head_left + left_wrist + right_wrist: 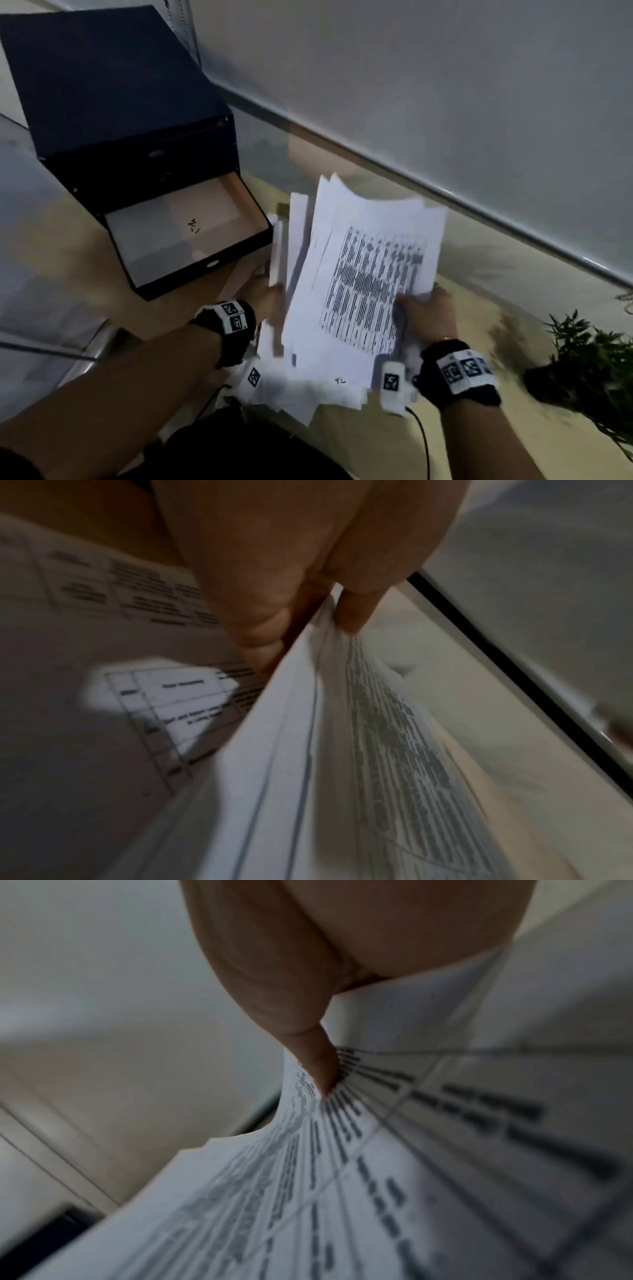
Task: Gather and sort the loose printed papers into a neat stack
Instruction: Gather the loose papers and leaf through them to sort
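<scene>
Printed papers (pixel 363 284) fanned unevenly above a beige floor (pixel 411 428), beside a dark blue file box (pixel 113 102) with its flap open. The right hand (pixel 428 315) pinched their right edge under its thumb, and the left hand (pixel 263 294) pinched sheets at their left edge. Small loose sheets (pixel 308 397) lay underneath.

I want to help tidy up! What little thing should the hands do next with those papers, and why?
Probably tap the printed papers edge-down to square them: the left hand and right hand both grip the bundle, and its sheet edges fan out unevenly.
</scene>
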{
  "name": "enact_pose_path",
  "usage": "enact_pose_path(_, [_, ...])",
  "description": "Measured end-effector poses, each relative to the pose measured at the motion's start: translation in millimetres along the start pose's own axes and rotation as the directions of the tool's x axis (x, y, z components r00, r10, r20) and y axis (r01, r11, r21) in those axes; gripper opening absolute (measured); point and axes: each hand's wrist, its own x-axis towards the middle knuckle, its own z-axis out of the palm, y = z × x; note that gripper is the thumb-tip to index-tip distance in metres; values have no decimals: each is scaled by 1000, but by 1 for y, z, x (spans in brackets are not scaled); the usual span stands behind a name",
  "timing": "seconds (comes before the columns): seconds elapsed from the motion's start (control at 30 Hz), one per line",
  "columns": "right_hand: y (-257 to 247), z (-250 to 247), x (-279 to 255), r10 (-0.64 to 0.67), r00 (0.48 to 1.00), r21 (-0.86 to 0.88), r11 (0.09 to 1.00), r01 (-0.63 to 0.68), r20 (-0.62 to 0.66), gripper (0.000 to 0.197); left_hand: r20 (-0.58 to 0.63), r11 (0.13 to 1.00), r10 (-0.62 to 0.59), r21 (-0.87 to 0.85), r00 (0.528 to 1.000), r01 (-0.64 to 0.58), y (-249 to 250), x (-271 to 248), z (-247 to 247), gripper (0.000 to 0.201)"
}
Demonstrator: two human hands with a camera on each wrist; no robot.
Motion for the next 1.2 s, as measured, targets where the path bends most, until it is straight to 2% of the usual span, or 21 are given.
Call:
enact_pose_path(0.1, [35,54,8,92,987,-123,990,-76,132,38,-55,995,-10,-97,998,4,-19,18,4,75])
enact_pose_path(0.17, [39,79,2,88,979,-206,977,-50,182,47,-70,990,20,-138,997,-29,-13,14,11,86])
enact_pose_path(0.23, [35,94,-5,49,971,-250,968,11,234,38,-23,998,-3,-69,1000,1,28,-27,6,72])
enact_pose_path(0.3, [33,99,-9,23,968,-291,955,52,250,33,-87,999,38,35,995,-35,44,-46,5,59])
enact_pose_path(0.37, [34,92,-6,-3,973,-337,938,82,229,45,-114,989,140,57,984,-134,58,-60,-4,54])
enact_pose_path(0.4, [33,85,-2,-17,979,-319,944,83,204,57,-95,981,192,46,977,-188,65,-67,-12,53])
enact_pose_path(0.43, [29,75,1,-33,981,-202,977,72,189,69,-79,967,254,13,964,-254,72,-74,-21,51])
enact_pose_path(0.5, [8,48,0,-82,988,188,981,56,134,83,-79,929,349,-106,934,-356,92,-94,-44,44])
enact_pose_path(0.53, [-6,33,-1,-115,986,322,944,72,116,78,-81,907,385,-152,919,-393,103,-104,-54,40])
enact_pose_path(0.6, [-43,5,-11,-247,966,440,878,188,80,44,-113,848,479,-195,871,-492,132,-122,-73,32])
enact_pose_path(0.67, [-77,-14,-20,-325,945,571,768,290,-43,13,-175,802,550,-162,816,-575,157,-132,-90,29])
enact_pose_path(0.73, [-95,-21,-25,-357,922,643,673,365,-149,4,-249,790,550,-153,797,-593,164,-128,-96,22])
enact_pose_path(0.77, [-99,-21,-28,-375,913,618,682,390,-163,13,-279,800,520,-171,807,-575,163,-122,-96,32])
enact_pose_path(0.83, [-92,-4,-28,-382,916,475,789,391,-120,36,-289,845,435,-195,853,-498,146,-107,-87,77])
enact_pose_path(0.87, [-80,10,-25,-358,931,385,850,359,-77,33,-261,877,389,-190,884,-442,134,-101,-78,86])
enact_pose_path(0.9, [-67,25,-24,-308,950,277,910,309,-48,22,-222,906,337,-187,915,-379,122,-96,-66,76])
enact_pose_path(0.93, [-54,41,-22,-219,975,176,960,219,-22,20,-180,925,306,-178,935,-337,113,-95,-56,56])
enact_pose_path(1.0, [-27,72,-17,23,999,49,999,-25,39,56,-208,936,282,-154,937,-316,107,-92,-44,35])
enact_pose_path(1.07, [-12,97,-26,263,960,-69,964,-257,96,101,-273,934,307,-100,912,-344,113,-88,-48,30])
enact_pose_path(1.13, [-8,118,-42,322,941,-261,922,-288,100,125,-338,919,375,10,863,-395,128,-87,-62,27])
enact_pose_path(1.2, [-6,139,-50,246,966,-394,898,-196,78,129,-410,895,423,52,808,-442,144,-92,-82,28])
